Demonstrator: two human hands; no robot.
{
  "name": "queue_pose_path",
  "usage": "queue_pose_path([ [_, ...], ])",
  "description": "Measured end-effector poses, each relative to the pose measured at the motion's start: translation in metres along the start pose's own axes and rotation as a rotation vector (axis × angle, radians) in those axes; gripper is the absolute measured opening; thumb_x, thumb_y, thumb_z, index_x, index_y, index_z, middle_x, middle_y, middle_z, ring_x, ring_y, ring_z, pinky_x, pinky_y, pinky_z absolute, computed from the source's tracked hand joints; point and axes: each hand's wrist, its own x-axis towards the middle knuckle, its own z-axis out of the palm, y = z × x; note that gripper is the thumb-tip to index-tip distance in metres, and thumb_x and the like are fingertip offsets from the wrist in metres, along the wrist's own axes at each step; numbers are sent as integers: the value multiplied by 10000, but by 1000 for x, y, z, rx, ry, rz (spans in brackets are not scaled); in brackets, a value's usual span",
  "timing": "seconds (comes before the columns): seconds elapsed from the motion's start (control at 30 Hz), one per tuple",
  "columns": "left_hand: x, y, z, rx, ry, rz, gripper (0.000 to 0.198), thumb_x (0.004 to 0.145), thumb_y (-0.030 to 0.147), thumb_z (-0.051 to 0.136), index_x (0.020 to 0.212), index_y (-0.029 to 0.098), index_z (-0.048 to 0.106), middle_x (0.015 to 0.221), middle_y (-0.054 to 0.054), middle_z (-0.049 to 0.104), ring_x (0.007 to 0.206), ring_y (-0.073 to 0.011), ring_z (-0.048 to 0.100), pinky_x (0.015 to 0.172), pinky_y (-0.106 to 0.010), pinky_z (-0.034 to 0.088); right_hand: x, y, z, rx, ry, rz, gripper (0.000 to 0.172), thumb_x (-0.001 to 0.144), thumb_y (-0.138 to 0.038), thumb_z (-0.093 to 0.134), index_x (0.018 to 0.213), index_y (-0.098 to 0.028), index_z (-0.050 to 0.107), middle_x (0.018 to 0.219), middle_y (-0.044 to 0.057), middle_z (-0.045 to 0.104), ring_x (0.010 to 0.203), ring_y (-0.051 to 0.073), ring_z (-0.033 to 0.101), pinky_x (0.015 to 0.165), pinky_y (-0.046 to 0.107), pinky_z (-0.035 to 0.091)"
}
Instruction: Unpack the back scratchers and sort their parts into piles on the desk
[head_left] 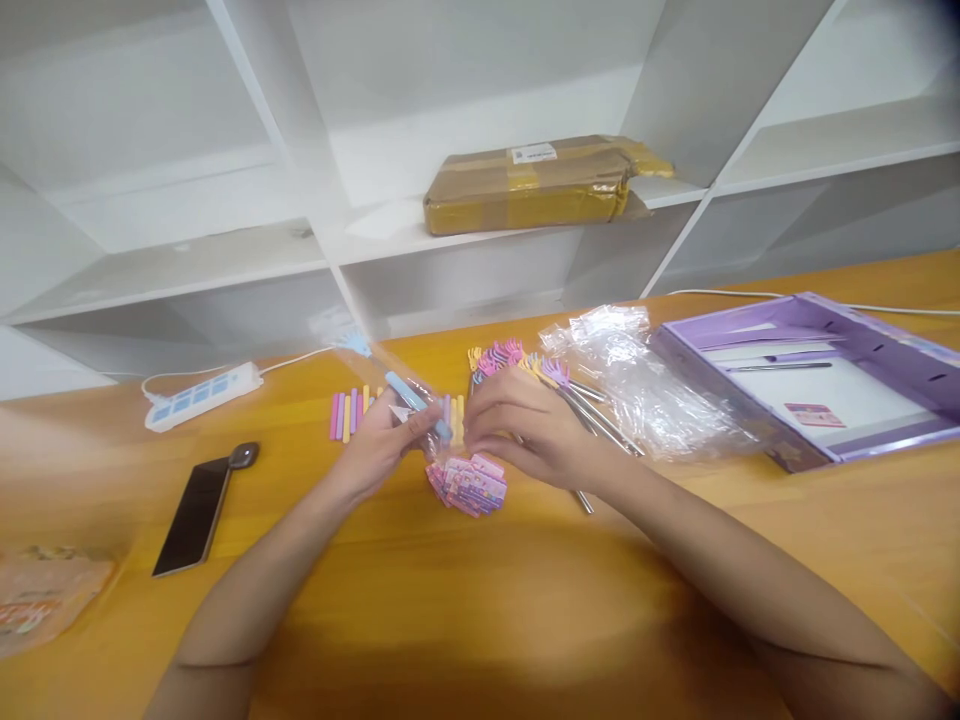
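My left hand (379, 445) is closed around a clear plastic bag that holds a light blue stick with a small blue hand-shaped head (354, 341). My right hand (521, 425) is just to the right of the bag, its fingers bent together; whatever they may hold is hidden. Below, between the hands, lies a pile of pink and purple cards (469, 487). Pastel sticks (346, 415) lie in a row behind my left hand. Metal rods with colourful hand-shaped heads (556, 371) lie behind and beside my right hand.
Clear plastic bags (660, 400) are heaped at the right, beside an open purple box (862, 370) with pens and a card inside. A power strip (202, 396) and a phone (193, 515) lie at the left. A taped cardboard box (525, 190) rests on the shelf behind.
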Motion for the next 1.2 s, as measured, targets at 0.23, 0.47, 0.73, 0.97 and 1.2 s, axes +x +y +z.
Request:
queue_pose_path([
  [0.23,-3,-14,0,22,-151,-45,575,927,688,772,1201,185,721,1128,-100,765,1031,-253,731,907,-375,593,1,2,11,213,-66,376,63,1040,-273,748,1021,-215,734,930,5,708,915,161,633,870,335,475],
  [0.47,-2,-12,-3,225,-256,-9,465,869,439,915,1210,193,715,1129,-78,765,1071,-248,714,985,-392,555,1,5,11,460,-53,540,88,1021,-274,743,1017,-240,824,947,14,673,897,143,628,840,323,487],
  [0.73,0,-15,-1,220,-207,39,474,870,457,903,1193,179,696,1147,-96,762,1086,-258,716,935,-387,572,-1,5,26,545,97,713,179,913,-303,815,1052,-222,736,889,-10,653,827,135,594,807,323,486],
  [0.97,0,-19,-3,228,-212,39,457,900,488,872,1180,186,673,1097,-86,773,1046,-251,735,941,-393,581,-5,4,27,504,-67,782,345,1002,-497,715,900,-198,576,827,-16,558,757,124,509,665,269,406],
  [1.2,-7,-16,-3,282,-263,36,444,944,519,826,1173,178,656,1007,-61,753,922,-217,724,799,-325,579,-5,3,23,709,-247,678,487,1098,-599,542,869,-176,615,743,-25,496,689,108,437,653,264,372],
])
